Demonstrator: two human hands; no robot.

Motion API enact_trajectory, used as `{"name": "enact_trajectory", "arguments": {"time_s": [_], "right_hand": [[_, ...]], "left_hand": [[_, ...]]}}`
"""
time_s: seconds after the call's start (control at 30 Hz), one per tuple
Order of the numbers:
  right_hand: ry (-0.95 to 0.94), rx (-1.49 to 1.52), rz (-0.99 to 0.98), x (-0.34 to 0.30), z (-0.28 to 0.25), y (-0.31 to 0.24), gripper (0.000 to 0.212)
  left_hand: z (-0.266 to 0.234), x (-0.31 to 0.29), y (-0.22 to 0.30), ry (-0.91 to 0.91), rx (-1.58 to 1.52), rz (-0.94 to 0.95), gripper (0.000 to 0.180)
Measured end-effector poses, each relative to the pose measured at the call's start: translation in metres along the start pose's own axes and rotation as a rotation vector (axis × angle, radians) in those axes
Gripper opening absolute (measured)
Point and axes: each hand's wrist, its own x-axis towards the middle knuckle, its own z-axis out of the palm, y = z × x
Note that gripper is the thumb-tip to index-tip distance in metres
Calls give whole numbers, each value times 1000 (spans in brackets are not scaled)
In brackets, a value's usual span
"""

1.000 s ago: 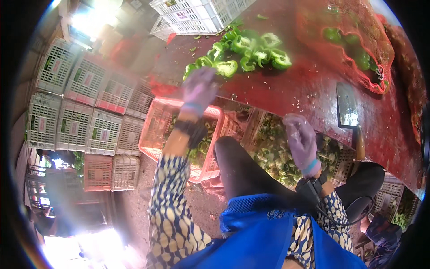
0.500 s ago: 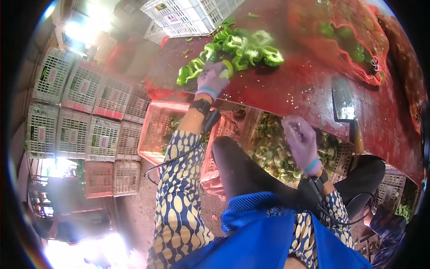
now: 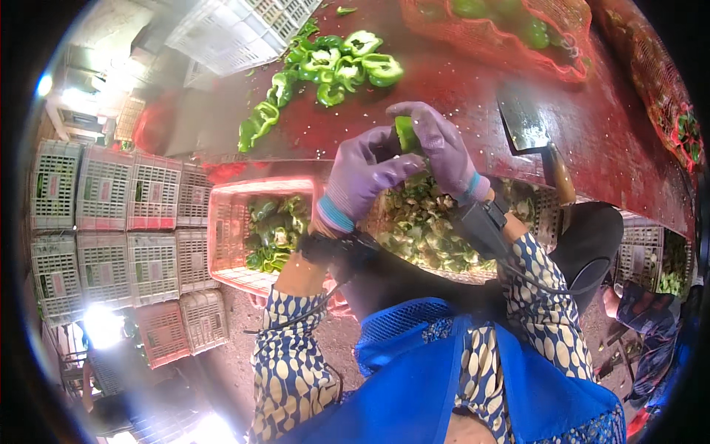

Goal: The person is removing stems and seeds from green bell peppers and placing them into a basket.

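A piece of green bell pepper (image 3: 406,135) is held between my two purple-gloved hands, above the near edge of the red table (image 3: 444,96). My left hand (image 3: 362,172) has its fingers curled against the piece from the left. From the other side my right hand (image 3: 438,145) bends its fingers over it; part of the pepper is hidden behind them. Beyond my hands lies a heap of cut green peppers (image 3: 349,72), some with pale insides showing. To the right, a cleaver (image 3: 526,122) rests on the table, its wooden handle (image 3: 562,177) jutting over the edge.
Below my left wrist stands a pink crate (image 3: 222,229) with green pepper pieces in it. Pepper scraps (image 3: 429,233) fill a container between my knees. A white crate (image 3: 222,37) and a red mesh bag (image 3: 510,37) of peppers are at the back. Stacked crates (image 3: 103,192) line the left.
My left hand has come back from the pepper heap with a pepper piece. My right hand has risen to meet it, and both now hold the piece. The view has shifted to the right.
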Motion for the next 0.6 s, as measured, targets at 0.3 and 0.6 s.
{"name": "enact_trajectory", "arguments": {"time_s": [0.3, 0.6], "right_hand": [[-100, -63, -4, -8, -17, 28, 50], [32, -184, 74, -15, -22, 23, 54]], "left_hand": [[4, 4, -20, 29, 585, 265, 21], [11, 7, -18, -132, 121, 138, 32]]}}
